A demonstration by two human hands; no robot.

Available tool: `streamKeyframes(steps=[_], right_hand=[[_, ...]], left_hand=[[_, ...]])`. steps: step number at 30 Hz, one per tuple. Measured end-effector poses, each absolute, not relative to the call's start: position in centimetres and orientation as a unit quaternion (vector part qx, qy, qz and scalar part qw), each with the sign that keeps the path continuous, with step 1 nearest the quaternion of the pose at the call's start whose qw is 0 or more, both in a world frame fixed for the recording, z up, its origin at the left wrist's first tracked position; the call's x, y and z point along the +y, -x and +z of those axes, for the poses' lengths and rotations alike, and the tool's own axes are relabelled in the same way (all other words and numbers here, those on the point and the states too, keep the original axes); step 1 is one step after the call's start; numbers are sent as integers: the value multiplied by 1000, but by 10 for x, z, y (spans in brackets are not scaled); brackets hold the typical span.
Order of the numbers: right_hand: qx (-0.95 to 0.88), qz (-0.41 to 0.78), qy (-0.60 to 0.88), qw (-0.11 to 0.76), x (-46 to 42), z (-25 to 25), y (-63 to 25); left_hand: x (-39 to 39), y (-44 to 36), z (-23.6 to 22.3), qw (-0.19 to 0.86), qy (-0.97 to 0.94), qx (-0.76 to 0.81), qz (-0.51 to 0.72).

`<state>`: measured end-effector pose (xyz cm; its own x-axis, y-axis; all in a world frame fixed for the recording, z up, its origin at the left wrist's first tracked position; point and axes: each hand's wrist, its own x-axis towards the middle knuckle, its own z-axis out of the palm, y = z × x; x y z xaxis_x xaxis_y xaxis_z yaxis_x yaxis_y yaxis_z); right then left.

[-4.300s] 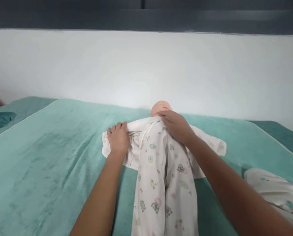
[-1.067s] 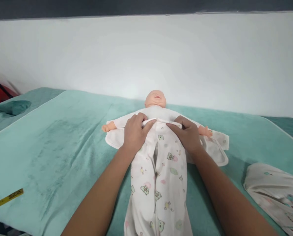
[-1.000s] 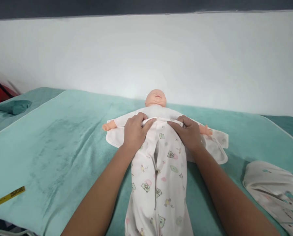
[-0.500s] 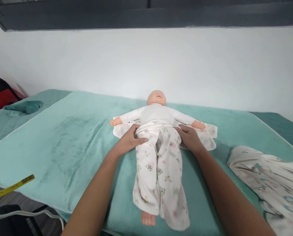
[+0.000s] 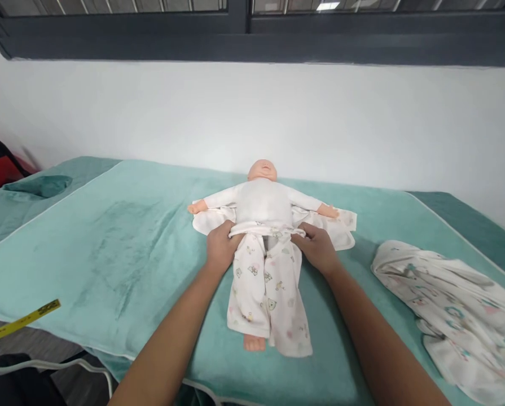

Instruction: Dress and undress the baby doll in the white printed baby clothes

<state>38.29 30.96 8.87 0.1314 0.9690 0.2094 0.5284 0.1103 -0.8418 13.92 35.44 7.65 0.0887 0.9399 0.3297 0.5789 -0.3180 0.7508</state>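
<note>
A baby doll [image 5: 264, 203] lies on its back, head toward the wall, arms spread wide. It wears a white long-sleeved top and printed white pants [image 5: 249, 293]; one bare foot pokes out of a leg cuff, and the other leg's end is hidden in cloth. My left hand [image 5: 222, 246] grips the pants' waistband at the doll's hip, thumb and fingers closed on the cloth. At the opposite hip, my right hand [image 5: 316, 246] pinches the same waistband. Under the doll's arms spreads an opened printed white garment [image 5: 341, 230].
A crumpled printed white cloth [image 5: 451, 316] lies to the right on the teal bed cover [image 5: 121, 254]. At far left are a red and black bag [image 5: 0, 169] and a small teal cushion [image 5: 40, 186]. A yellow strip [image 5: 21, 322] and a pale cable [image 5: 66, 366] show near the lower left edge.
The waistband has come down from the doll's belly, baring more of the white top, with its edge gathered between my hands. My fingers have closed on it. The view has shifted slightly.
</note>
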Motion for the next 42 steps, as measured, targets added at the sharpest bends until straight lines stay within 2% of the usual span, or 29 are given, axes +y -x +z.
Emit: streamKeyframes(steps=[4,11,17,21,31,35,42], right_hand=[[-570,274,621,463,310,89,-376],[-603,333,592,419,316,88,-386],[-639,447,517,354,303,96,-395],[-642,439,533,334,293,98,-394],[-645,419,536,349,289,92,-389],[-645,402,539,364,287,89,-387],[-604,291,596,441,292,83,-376]], left_hand=[[352,-142,83,269,-675,554,407],[356,-140,85,352,-669,515,405],[342,-124,93,516,-653,440,339],[335,-114,98,589,-639,399,294],[333,-114,101,569,-651,403,300],[334,-116,97,518,-671,416,329],[338,-131,90,438,-663,460,397]])
